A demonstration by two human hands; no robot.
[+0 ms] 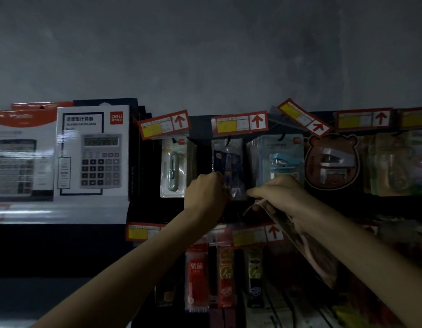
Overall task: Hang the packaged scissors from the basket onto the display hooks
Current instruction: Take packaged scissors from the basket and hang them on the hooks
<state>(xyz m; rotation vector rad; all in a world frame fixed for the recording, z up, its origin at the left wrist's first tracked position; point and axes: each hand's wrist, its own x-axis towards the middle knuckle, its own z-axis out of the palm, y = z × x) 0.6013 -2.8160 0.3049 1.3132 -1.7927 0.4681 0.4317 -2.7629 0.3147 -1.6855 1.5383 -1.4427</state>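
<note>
A dark blue packaged scissors (229,162) hangs on a display hook (227,140) in the upper row. My left hand (205,195) pinches the lower left edge of that pack. My right hand (278,195) grips a second clear pack with pinkish scissors (307,247) that slants down to the right, its forefinger reaching toward the hanging pack's lower right corner. The basket is out of view.
Calculator boxes (91,152) stand on the shelf at left. A grey scissors pack (174,166), a blue stapler pack (283,159) and a bear-shaped pack (332,162) hang beside the hook. Red price tags (239,123) sit above. Pen refill packs (197,278) hang below.
</note>
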